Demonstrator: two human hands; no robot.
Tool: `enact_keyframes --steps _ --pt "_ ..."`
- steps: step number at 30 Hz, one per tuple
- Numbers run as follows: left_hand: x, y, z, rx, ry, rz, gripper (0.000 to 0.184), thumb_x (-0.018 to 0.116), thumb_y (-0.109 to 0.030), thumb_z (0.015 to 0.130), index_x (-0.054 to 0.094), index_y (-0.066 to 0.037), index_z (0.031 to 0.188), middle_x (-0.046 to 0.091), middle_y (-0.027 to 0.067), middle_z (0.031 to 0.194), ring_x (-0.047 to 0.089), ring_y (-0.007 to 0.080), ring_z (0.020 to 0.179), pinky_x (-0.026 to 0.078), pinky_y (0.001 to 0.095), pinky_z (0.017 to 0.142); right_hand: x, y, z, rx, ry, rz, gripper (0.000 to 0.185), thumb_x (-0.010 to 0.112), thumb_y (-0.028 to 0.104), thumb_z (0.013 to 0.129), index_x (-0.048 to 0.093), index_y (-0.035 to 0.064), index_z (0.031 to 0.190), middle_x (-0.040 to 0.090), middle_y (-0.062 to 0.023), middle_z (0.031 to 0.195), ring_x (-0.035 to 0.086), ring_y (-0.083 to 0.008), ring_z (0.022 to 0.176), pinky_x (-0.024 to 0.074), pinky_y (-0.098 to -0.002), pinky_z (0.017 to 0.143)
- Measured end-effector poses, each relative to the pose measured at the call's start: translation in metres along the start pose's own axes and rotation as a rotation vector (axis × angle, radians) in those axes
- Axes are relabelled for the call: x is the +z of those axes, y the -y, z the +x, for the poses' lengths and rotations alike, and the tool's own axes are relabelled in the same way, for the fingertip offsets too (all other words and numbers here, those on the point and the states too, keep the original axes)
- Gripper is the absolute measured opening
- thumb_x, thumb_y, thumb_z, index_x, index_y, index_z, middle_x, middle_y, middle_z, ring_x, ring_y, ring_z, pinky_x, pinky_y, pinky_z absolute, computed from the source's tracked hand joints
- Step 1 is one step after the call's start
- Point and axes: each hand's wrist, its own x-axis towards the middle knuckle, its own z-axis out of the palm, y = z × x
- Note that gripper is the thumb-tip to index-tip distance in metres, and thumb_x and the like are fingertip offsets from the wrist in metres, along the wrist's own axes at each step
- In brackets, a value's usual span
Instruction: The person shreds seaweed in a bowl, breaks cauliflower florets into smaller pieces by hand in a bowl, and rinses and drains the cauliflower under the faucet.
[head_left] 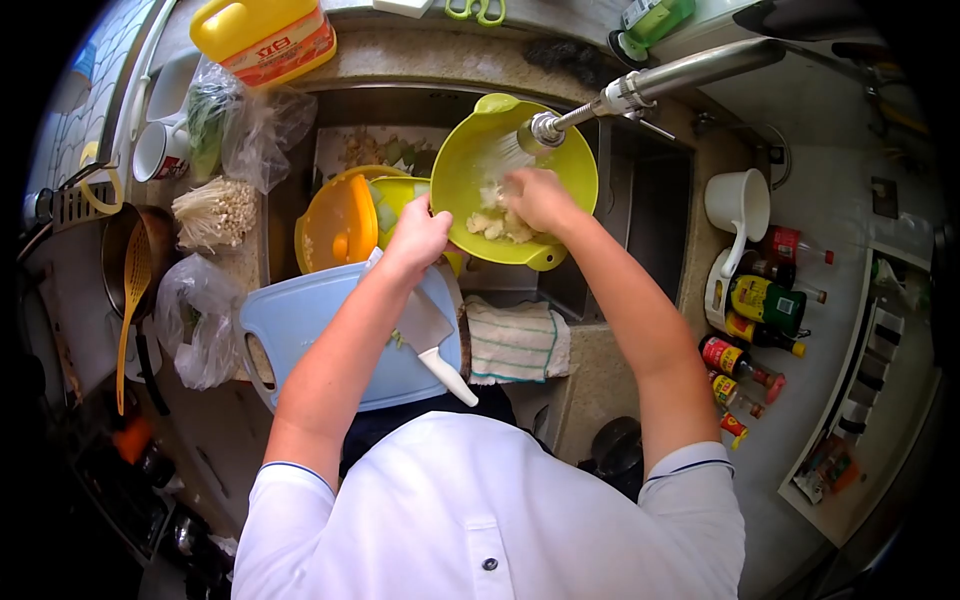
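Counter (612, 388): sink (650, 225) set into it. Blue board (300, 310) lies beneath the left forearm (350, 340). Lime bowl (463, 165) is over the sink, under the running tap (622, 95). Left-hand grip (418, 236) is closed on the bowl's rim. Right-hand grip (540, 200) is inside the bowl; I cannot tell whether it holds anything. Pale pieces (500, 228) lie just beside it.

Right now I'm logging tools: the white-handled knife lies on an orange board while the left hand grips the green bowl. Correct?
The colour is wrong: the head view shows a light blue board. The white-handled knife lies on it; the left hand grips the green bowl.
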Motion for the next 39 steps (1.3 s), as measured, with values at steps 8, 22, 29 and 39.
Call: enact_keyframes --steps 8,22,29,39 --pt "-0.001 -0.005 -0.002 0.005 0.012 -0.007 0.032 0.044 -0.001 0.091 0.050 0.009 0.122 0.063 0.0184 0.111 0.069 0.0268 0.090 0.061 0.0363 0.072 -0.117 -0.039 -0.017 0.073 -0.655 -0.335 0.018 0.062 0.015 0.081 0.072 0.0038 0.091 0.069 -0.0196 0.092 0.067 -0.0362 0.089 0.0537 -0.0448 0.081" --pt "0.022 0.004 -0.035 -0.116 0.079 0.035 0.028 0.050 -0.001 0.089 0.056 0.007 0.115 0.065 0.0159 0.108 0.068 0.0247 0.091 0.060 0.0362 0.076 -0.098 -0.040 -0.079 -0.325 -0.626 -0.329 0.020 0.070 0.013 0.073 0.066 0.0035 0.089 0.065 -0.0145 0.094 0.061 -0.0341 0.093 0.0499 -0.0424 0.085" --pt "0.045 0.014 -0.068 -0.118 0.146 0.101 0.026 0.051 -0.001 0.090 0.057 0.007 0.114 0.065 0.0156 0.108 0.068 0.0241 0.092 0.060 0.0369 0.077 0.005 -0.030 -0.122 -0.103 -0.203 -0.081 0.030 0.071 0.015 0.079 0.069 0.0050 0.107 0.066 -0.0155 0.108 0.061 -0.0344 0.106 0.0505 -0.0409 0.090" --pt "0.093 0.021 -0.125 -0.099 0.329 0.189 0.027 0.047 0.002 0.091 0.056 0.008 0.116 0.065 0.0155 0.108 0.069 0.0238 0.089 0.061 0.0363 0.077 -0.022 -0.035 -0.239 0.211 -0.244 0.116 0.021 0.070 0.012 0.076 0.070 0.0030 0.095 0.065 -0.0194 0.104 0.064 -0.0353 0.094 0.0523 -0.0419 0.083"
